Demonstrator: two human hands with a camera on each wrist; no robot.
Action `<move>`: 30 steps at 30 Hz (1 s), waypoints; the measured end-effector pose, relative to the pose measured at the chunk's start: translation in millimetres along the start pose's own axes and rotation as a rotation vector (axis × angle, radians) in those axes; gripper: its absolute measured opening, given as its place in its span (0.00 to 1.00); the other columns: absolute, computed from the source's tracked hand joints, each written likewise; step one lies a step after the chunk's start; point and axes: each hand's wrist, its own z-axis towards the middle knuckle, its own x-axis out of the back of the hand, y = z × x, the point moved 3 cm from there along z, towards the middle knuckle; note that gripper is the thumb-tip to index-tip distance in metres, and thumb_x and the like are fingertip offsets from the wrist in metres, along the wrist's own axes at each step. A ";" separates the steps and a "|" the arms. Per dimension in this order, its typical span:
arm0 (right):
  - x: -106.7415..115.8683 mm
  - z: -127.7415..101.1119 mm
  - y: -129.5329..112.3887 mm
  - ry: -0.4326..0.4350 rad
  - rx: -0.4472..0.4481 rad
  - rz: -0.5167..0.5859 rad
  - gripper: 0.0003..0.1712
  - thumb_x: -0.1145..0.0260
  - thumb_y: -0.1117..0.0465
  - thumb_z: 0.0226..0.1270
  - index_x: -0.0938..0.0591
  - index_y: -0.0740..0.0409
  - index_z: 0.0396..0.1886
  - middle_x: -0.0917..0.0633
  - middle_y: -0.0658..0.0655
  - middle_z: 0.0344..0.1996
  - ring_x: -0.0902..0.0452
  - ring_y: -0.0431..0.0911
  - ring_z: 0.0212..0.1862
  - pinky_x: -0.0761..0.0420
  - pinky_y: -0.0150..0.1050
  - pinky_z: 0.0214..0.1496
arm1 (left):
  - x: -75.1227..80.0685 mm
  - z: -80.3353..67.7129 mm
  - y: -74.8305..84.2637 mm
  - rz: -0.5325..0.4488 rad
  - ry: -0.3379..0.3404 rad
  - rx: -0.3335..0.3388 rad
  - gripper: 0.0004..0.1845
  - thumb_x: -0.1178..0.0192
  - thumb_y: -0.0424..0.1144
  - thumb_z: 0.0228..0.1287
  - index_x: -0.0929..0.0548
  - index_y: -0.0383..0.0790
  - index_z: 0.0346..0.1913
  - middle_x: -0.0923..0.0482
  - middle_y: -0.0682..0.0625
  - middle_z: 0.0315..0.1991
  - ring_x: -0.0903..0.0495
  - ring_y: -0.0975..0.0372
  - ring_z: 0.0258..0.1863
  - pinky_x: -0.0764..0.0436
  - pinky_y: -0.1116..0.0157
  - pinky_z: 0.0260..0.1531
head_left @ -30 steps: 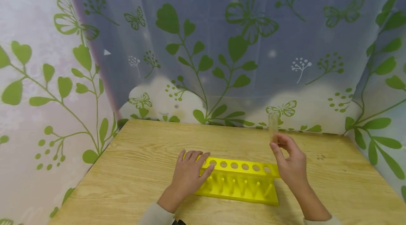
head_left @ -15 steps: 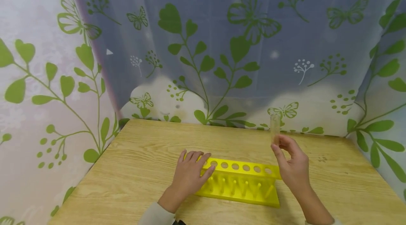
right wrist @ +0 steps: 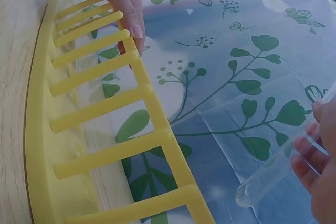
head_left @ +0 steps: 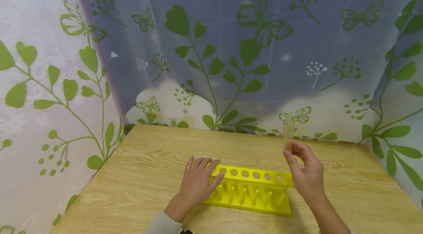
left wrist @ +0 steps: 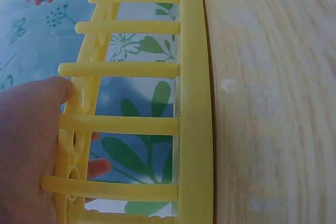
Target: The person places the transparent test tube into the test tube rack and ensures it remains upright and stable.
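Observation:
A yellow test tube rack [head_left: 249,209] stands on the table, with a row of round holes along its top bar and pegs rising from its base. My left hand [head_left: 198,182] grips its left end from above. The thumb lies at the front edge of the top bar; in the left wrist view, fingertips [left wrist: 98,167] show behind that bar. Over the rack's right end, my right hand [head_left: 307,171] pinches a clear test tube [head_left: 289,128] between thumb and fingers, raised nearly upright. Its rounded closed end [right wrist: 243,198] juts out past the fingers in the right wrist view.
The wood-grain table [head_left: 148,149] reaches back to a blue-grey curtain [head_left: 211,61] printed with green leaves and butterflies. A pale leaf-patterned sheet [head_left: 36,116] borders the left side, and another [head_left: 408,127] the right. Small dark marks [head_left: 335,166] lie on the table right of my right hand.
The test tube and my right hand have shifted very slightly to the right, partly with a small turn of the head view. My left hand keeps its place on the test tube rack.

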 end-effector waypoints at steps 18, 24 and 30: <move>-3.2 0.9 0.3 -0.018 0.062 0.043 0.22 0.36 0.87 0.52 0.22 0.74 0.48 0.19 0.59 0.35 0.22 0.35 0.41 0.24 0.21 0.46 | -1.7 0.9 -1.6 0.017 0.008 0.006 0.25 0.53 0.61 0.72 0.24 0.53 0.63 0.24 0.51 0.56 0.28 0.54 0.58 0.40 0.43 0.65; -1.9 1.4 -3.7 -0.026 0.045 0.057 0.20 0.35 0.85 0.54 0.22 0.73 0.47 0.18 0.55 0.35 0.22 0.34 0.40 0.23 0.22 0.45 | -1.0 0.7 -1.1 0.010 0.011 0.004 0.25 0.52 0.61 0.72 0.24 0.53 0.62 0.24 0.51 0.56 0.28 0.54 0.58 0.40 0.43 0.65; -1.3 0.5 -2.9 -0.052 0.020 0.069 0.20 0.36 0.85 0.54 0.22 0.73 0.47 0.18 0.53 0.35 0.22 0.35 0.40 0.22 0.23 0.45 | -1.8 0.6 -0.9 0.017 0.012 0.002 0.25 0.52 0.61 0.72 0.24 0.53 0.62 0.24 0.52 0.56 0.27 0.54 0.58 0.39 0.43 0.65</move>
